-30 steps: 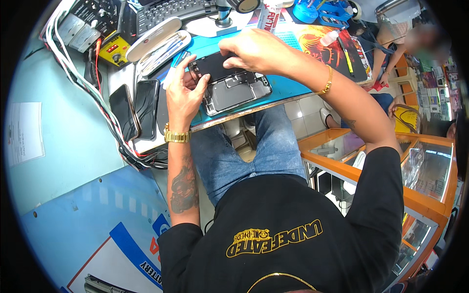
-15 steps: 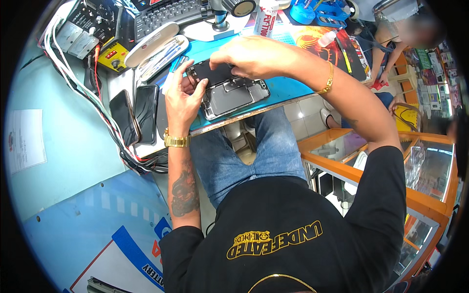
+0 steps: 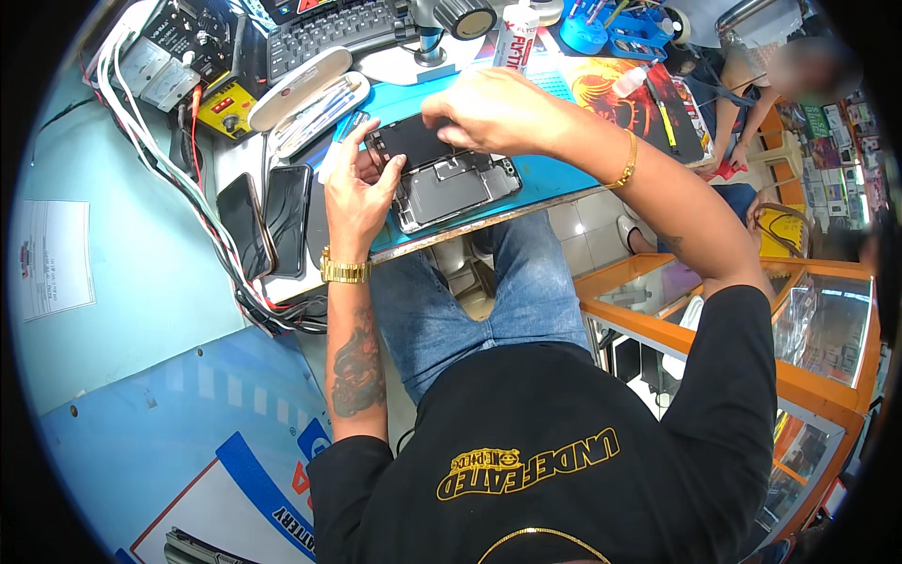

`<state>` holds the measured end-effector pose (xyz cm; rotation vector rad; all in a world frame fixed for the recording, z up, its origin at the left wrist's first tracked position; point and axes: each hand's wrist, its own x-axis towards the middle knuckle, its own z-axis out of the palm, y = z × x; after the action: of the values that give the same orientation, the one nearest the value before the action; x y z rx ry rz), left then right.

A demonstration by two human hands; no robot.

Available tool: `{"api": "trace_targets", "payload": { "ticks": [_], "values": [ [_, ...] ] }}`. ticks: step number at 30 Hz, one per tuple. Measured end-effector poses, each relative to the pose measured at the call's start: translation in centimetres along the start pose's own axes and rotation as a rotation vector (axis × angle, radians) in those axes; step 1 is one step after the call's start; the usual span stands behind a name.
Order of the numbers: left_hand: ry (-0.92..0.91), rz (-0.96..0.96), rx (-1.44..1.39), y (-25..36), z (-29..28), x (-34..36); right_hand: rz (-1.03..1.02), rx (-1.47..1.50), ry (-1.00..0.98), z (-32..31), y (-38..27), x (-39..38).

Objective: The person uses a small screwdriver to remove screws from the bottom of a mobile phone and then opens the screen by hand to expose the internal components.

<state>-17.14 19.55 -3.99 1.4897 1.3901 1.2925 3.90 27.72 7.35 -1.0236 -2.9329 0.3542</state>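
An opened phone body (image 3: 445, 197), its inner parts bare, lies near the front edge of the blue work mat (image 3: 550, 174). Behind it, a dark phone screen panel (image 3: 410, 143) is lifted, its inner side in view. My left hand (image 3: 357, 205) grips the panel by its left end, thumb in front and fingers behind. From the right, my right hand (image 3: 493, 108) reaches over the panel with its fingers curled together near the right part. What those fingers pinch, if anything, is hidden.
Two dark phones (image 3: 287, 221) lie left of my left hand, beside bundled cables (image 3: 202, 211). An open case of slim tools (image 3: 319, 113), a keyboard (image 3: 329, 42), a microscope stand (image 3: 429, 47) and a white bottle (image 3: 516, 38) stand behind. Another person's arms (image 3: 738, 122) show far right.
Both hands and the phone parts keep nearly the same places. The whole view has shifted slightly, and my right fingers have moved only a little over the panel.
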Motion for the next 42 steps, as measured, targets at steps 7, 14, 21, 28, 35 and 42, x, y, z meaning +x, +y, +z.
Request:
{"api": "trace_targets", "payload": {
  "ticks": [7, 14, 21, 28, 35, 42],
  "values": [
    [0.009, 0.02, -0.012, -0.5, 0.0, 0.0, -0.045, 0.04, 0.022, 0.6, 1.1, -0.3],
    [0.011, 0.0, 0.004, -0.1, -0.1, 0.0, -0.008, 0.049, 0.026, 0.0, 0.7, -0.6],
    [0.029, 0.025, -0.009, -0.1, 0.0, 0.1, 0.073, 0.046, 0.0, -0.4, 0.3, -0.5],
    [0.026, 0.022, -0.066, 0.1, 0.2, 0.1, 0.025, 0.083, 0.042, -0.2, 1.0, -1.0],
    [0.003, -0.006, -0.024, 0.0, 0.0, 0.0, -0.013, 0.121, 0.059, 0.6, 1.4, -0.8],
    [-0.006, 0.016, 0.009, -0.1, -0.1, 0.2, -0.078, 0.138, 0.09, 0.6, 2.1, -1.0]
  ]
}}
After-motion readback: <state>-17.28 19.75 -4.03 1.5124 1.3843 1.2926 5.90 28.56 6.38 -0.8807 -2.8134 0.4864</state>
